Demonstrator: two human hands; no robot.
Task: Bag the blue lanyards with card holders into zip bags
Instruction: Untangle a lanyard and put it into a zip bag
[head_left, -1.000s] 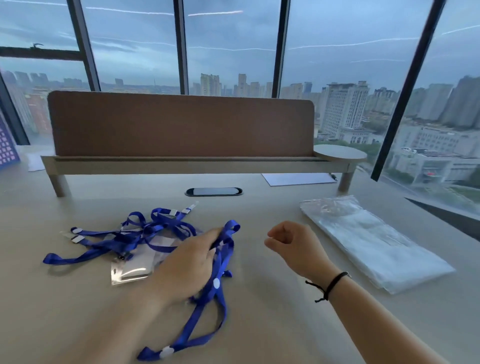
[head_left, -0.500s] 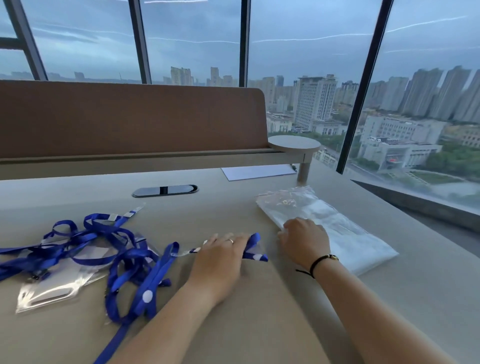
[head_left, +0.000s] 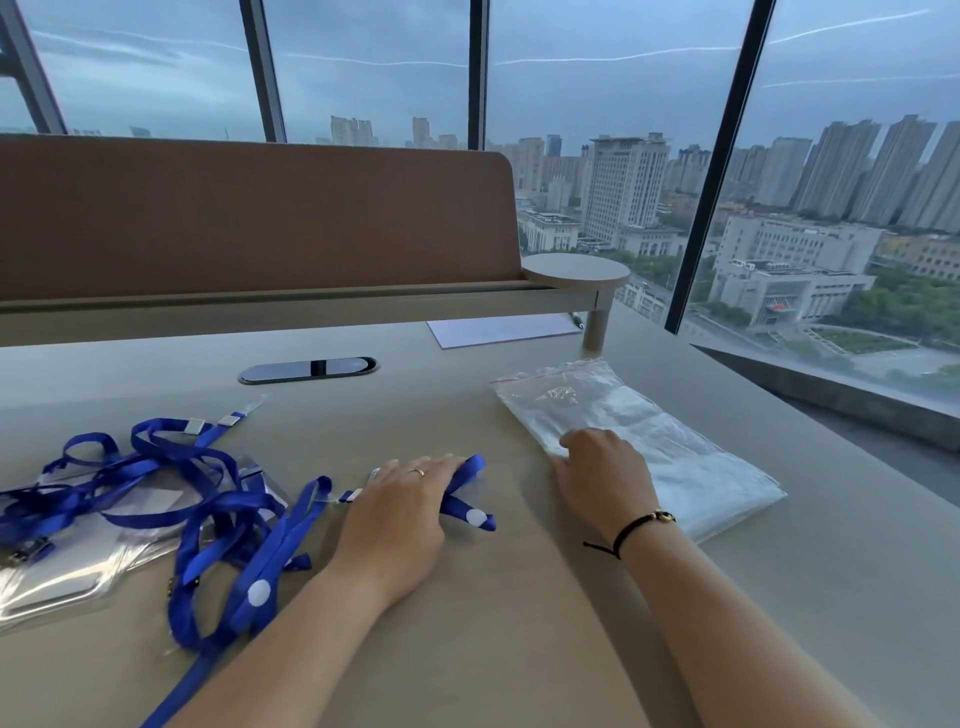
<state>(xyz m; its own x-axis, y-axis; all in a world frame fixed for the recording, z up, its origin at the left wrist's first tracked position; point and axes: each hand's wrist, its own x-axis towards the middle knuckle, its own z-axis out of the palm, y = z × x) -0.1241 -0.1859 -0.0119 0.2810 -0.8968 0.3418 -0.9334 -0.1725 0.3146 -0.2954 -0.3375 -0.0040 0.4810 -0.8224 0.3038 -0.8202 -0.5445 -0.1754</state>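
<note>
A tangle of blue lanyards (head_left: 171, 499) with clear card holders (head_left: 67, 577) lies at the near left of a beige counter (head_left: 519, 649). The left hand (head_left: 400, 512) rests flat, fingers straight, pressing one lanyard strap down. Just to its right, the right hand (head_left: 605, 478) curls its fingers onto the near edge of a stack of clear zip bags (head_left: 639, 441). Farther back stands a brown divider panel (head_left: 249, 218).

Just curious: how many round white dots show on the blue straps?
2. One dot on the strap nearest the camera, left of the left forearm; one dot on the strap end under the left hand. The tangle may hide more.
</note>
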